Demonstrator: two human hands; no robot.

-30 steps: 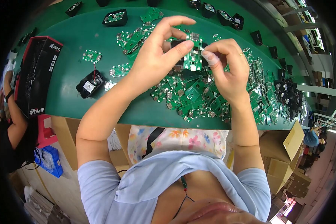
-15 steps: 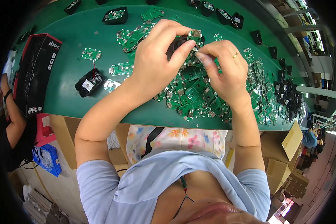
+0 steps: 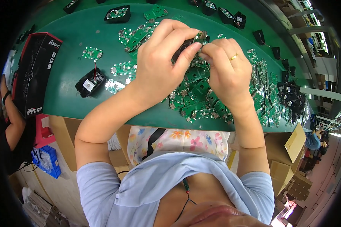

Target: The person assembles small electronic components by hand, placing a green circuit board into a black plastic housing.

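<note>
Above the table, my left hand (image 3: 161, 62) is closed, its thumb and fingers gripping a small green circuit board (image 3: 201, 36) and a black plastic housing (image 3: 180, 51). The housing is mostly hidden behind the fingers. My right hand (image 3: 229, 72), with a ring on one finger, pinches right beside the board's near edge. What lies between those fingertips is too small to make out. Below both hands spreads a heap of loose green circuit boards (image 3: 197, 92). To the left, another black housing (image 3: 90, 83) is joined by a red wire to a separate circuit board (image 3: 92, 53).
A black box with red edges (image 3: 36, 72) stands at the table's left end. Black housings (image 3: 117, 14) line the far side, and black parts (image 3: 291, 98) pile up at the right. Cardboard boxes (image 3: 288, 155) sit below the front edge. Another person's arm (image 3: 13, 117) shows at far left.
The circuit board in my left hand has tilted, showing less of its face. My right fingers have curled in tighter, closer to the board. The table items stay put.
</note>
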